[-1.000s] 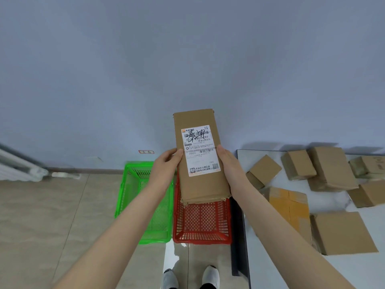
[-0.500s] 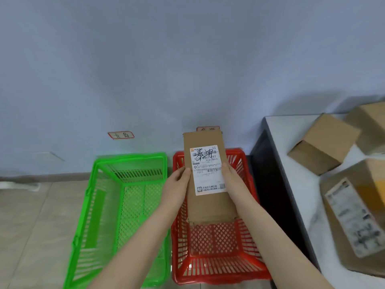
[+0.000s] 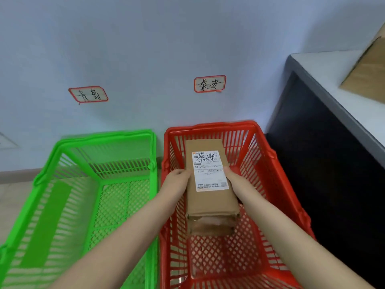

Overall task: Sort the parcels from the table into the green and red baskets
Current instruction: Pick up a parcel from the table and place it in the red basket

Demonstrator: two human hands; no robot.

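1. Two grips on one parcel [image 3: 210, 205]. The left grip [image 3: 177, 182] clasps its left long edge and the right grip [image 3: 233, 178] its right long edge, both near mid-length.
2. The parcel is inside the rim of the red basket [image 3: 210, 125], between the side walls, with the label [image 3: 209, 172] face up. Can't tell whether its underside touches the mesh floor.
3. Key relation: the parcel's long axis runs straight away from the person, from the basket's near wall to its far wall, in line with the basket's own length. The far end is close to the far wall and the near end is about mid-basket. The grips are symmetric, neither nearer, with the parcel directly between them.
4. Judgement: placing step, nearly done. The next move is likely to lower it, release both sides, and lift the grips out between the side walls. Side clearance looks adequate.
5. The green basket [image 3: 104, 136] is just left of the red one, rims almost touching.
6. Wall tags: the left tag [image 3: 88, 94] is over green and the right tag [image 3: 210, 84] over red. The scrawl on the label looks like the right tag, so red seems correct.
7. The surface [image 3: 333, 84] is at the right. Its left edge and dark side panel [image 3: 323, 163] are just beside the red basket. A blurred cardboard box [image 3: 370, 69] lies on the surface further right, cut off at the top right of the view. The baskets stand on the floor [image 3: 12, 195] against a pale wall [image 3: 145, 38].
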